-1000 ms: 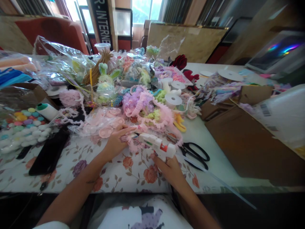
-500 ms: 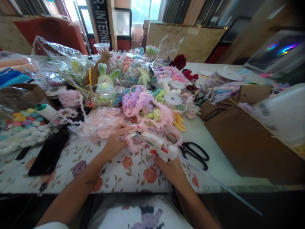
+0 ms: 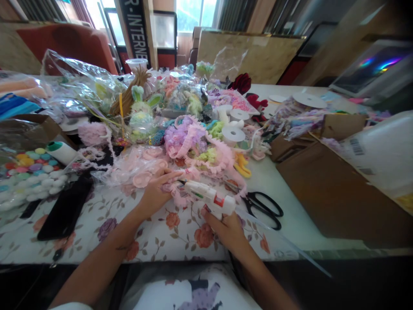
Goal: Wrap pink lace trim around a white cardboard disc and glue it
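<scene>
My right hand (image 3: pixel 227 228) is wrapped round the handle of a white hot glue gun (image 3: pixel 204 192), a long clear glue stick (image 3: pixel 284 241) trailing from its back end. The gun's dark nozzle points left, close to the fingers of my left hand (image 3: pixel 158 191). Those fingers pinch a pink ruffled trim (image 3: pixel 179 196), which hangs below them and seems to run on toward the pile behind. Whether the nozzle touches the trim I cannot tell. Black-handled scissors (image 3: pixel 263 209) lie just right of the gun, blades partly under pink trim.
Behind my hands spreads a heap of purple flowers (image 3: pixel 183 133), ribbon spools (image 3: pixel 232 134) and plastic bags. A cardboard box (image 3: pixel 338 189) stands at the right. At the left lie a black phone (image 3: pixel 64 211) and a bag of pompoms (image 3: pixel 35 181). A floral cloth (image 3: pixel 129 228) covers the table's front.
The glue gun in my right hand has shifted slightly left, its nozzle nearer the left fingers. The trailing glue stick moved with it. My left hand stays almost still.
</scene>
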The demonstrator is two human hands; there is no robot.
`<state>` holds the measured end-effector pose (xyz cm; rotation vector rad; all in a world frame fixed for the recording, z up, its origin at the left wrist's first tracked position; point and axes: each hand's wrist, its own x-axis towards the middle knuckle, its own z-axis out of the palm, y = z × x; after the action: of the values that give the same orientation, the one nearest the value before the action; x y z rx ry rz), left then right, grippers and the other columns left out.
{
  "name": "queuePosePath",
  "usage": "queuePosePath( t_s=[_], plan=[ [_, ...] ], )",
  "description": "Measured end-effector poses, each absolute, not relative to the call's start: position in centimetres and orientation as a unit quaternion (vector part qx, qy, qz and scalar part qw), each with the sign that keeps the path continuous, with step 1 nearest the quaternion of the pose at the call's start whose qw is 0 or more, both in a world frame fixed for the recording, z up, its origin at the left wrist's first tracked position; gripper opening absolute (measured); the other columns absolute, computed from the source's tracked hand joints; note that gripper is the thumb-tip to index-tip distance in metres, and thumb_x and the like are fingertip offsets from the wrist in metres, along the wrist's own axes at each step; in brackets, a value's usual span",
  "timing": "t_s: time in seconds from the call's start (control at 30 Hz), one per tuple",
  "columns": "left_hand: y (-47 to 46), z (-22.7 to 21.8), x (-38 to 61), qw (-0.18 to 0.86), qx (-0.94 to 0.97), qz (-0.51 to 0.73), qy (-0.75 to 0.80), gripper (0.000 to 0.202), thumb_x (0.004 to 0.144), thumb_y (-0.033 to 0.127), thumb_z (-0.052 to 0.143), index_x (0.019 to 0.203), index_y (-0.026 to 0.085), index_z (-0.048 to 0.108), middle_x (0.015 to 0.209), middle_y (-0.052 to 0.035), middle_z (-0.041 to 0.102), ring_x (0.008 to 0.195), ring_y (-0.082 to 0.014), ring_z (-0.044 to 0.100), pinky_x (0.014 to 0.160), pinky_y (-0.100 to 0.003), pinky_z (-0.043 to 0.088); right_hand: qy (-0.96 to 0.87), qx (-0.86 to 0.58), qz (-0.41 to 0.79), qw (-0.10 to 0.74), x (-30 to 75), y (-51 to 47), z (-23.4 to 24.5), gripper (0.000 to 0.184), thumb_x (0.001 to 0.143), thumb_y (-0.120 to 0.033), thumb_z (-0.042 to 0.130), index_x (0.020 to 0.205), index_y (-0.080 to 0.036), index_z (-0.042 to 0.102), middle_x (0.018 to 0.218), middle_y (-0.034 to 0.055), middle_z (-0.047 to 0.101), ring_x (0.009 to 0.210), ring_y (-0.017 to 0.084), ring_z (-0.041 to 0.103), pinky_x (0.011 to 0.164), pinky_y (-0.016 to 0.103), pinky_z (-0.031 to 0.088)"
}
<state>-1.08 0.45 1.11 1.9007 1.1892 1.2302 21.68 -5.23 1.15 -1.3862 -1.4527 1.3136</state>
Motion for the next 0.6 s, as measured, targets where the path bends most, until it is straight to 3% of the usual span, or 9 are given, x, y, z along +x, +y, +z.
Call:
queuePosePath(
  t_s=[0.43, 0.6],
  plan=[
    [0.44, 0.86, -1.2, 0.292, 0.706, 0.462, 0.45, 0.052, 0.072, 0.006, 0.065, 0.12, 0.027, 0.066, 0.101, -0.003, 0.057, 0.094, -0.0171, 0.055, 0.08, -0.029, 0.045, -0.546, -0.567, 0.494, 0.37, 22.51, -5.16, 0.48, 0.036, 0.081, -0.052, 0.061, 0.087, -0.017, 0.064, 0.047, -0.0024, 0.055, 0.044, 0.015, 0.048, 0.045, 0.026, 0.038],
    [0.46, 0.99, -1.1, 0.289, 0.706, 0.466, 0.448, 0.046, 0.075, 0.014, 0.068, 0.119, 0.026, 0.067, 0.101, -0.0039, 0.058, 0.095, -0.0177, 0.056, 0.083, -0.03, 0.046, -0.551, -0.565, 0.49, 0.369, 22.63, -5.02, 0.44, 0.031, 0.082, -0.049, 0.059, 0.081, -0.018, 0.06, 0.048, -0.0028, 0.054, 0.043, 0.014, 0.046, 0.044, 0.026, 0.036]
  ],
)
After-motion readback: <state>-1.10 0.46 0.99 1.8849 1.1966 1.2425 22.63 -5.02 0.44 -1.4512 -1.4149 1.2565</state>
